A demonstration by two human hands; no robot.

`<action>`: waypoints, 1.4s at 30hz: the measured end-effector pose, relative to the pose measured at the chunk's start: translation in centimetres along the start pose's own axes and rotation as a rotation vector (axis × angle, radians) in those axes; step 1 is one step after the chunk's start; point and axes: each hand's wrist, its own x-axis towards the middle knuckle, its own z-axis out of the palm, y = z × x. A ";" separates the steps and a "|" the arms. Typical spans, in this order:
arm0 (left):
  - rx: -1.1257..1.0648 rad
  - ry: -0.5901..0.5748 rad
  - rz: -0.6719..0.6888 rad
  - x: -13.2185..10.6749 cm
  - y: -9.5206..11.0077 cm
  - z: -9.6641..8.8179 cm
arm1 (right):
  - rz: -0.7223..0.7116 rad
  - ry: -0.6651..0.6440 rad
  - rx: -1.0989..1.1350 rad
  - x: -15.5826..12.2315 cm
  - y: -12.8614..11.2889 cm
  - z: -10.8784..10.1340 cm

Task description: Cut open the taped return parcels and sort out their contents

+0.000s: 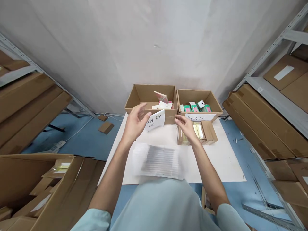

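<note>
My left hand [136,122] hovers above the white sheet [216,160] on the floor, fingers spread and empty, just in front of the left cardboard box [137,96]. My right hand [187,127] reaches forward with its fingers apart, over a small open carton [209,132] of yellowish packets. A blurred clear plastic bag with a dark panel [157,161] lies below both hands, free of them. A paper label [156,120] hangs on the left box's front.
The right cardboard box [211,99] holds green and white packets and carries its own label [197,117]. Metal shelves with flat cartons stand on the left [26,99] and right [269,106]. An open large carton [48,186] sits at lower left.
</note>
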 end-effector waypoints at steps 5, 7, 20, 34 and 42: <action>0.249 -0.189 -0.433 -10.7 -8.9 -0.4 | 0.289 0.178 -0.212 -10.2 8.5 -4.5; 0.286 -0.282 -0.612 -15.0 -12.2 0.0 | 0.451 0.198 -0.222 -14.2 11.3 -5.3; 0.297 -0.374 -1.029 -21.2 -15.2 3.2 | 0.465 0.158 -0.231 -18.9 12.5 -4.3; -0.210 -0.305 -0.444 -18.4 -1.7 5.1 | 0.275 -0.046 0.063 -16.3 4.0 0.8; -0.202 -0.385 -0.325 -18.3 0.0 8.4 | 0.313 -0.112 0.070 -16.0 3.3 3.4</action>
